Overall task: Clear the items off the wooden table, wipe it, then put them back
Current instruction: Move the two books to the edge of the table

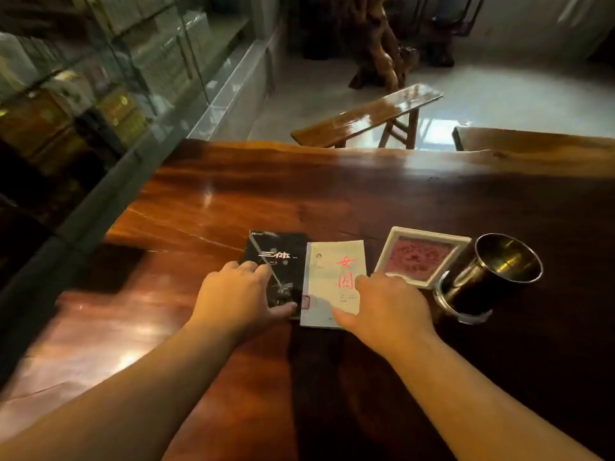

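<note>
Two books lie side by side on the glossy wooden table [366,194]. The black book [279,257] is on the left and my left hand [238,294] rests on its near left corner, fingers on top and thumb at the near edge. The white book [332,271] with red characters lies to its right, with my right hand [389,311] flat on its near right corner. Right of the books sits a square white dish [424,239] with a red inside. A dark metal cup [489,277] stands tilted beside it.
A glass display cabinet [100,78] with boxes runs along the left of the table. A wooden bench [366,118] stands beyond the far edge, with a carved root stand [382,44] on the pale floor behind it. Another wooden piece [532,138] shows at the far right.
</note>
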